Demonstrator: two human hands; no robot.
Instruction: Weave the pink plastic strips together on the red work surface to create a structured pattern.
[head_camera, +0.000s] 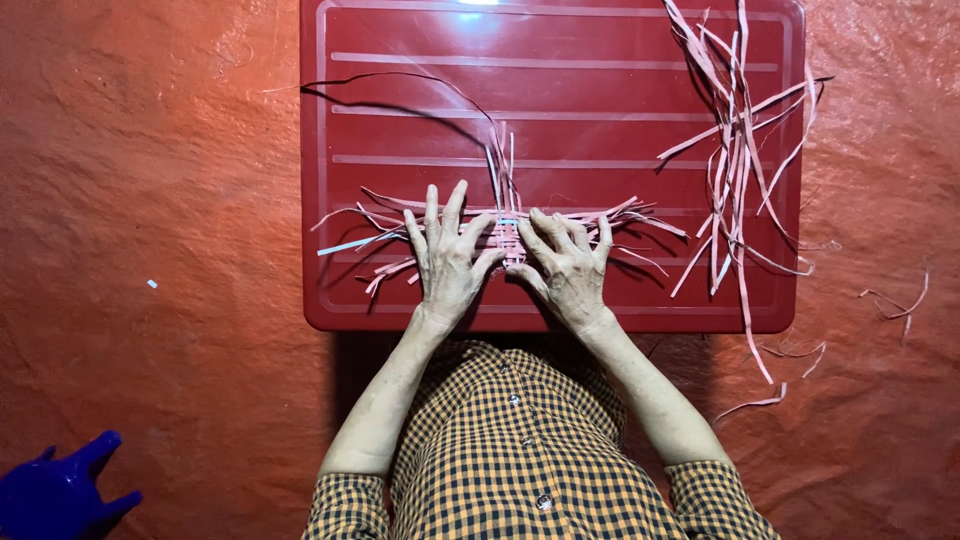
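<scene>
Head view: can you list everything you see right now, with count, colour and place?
red lid: one, red ribbed plastic, centre top, lying flat on the sheet.
woven strips: one small started weave, pale pink with loose ends fanning out left and right, on the lid's near half.
loose strips: one pile, pale pink, on the lid's right side; a few stray ones on the sheet beyond.
sheet: one, orange-red, crinkled, under everything.
blue object: one, dark blue, bottom left corner; kind unclear.
checked shirt: one, orange and black, bottom centre.
left hand: fingers spread, pressing the weave.
right hand: pressing the weave beside it.
</scene>
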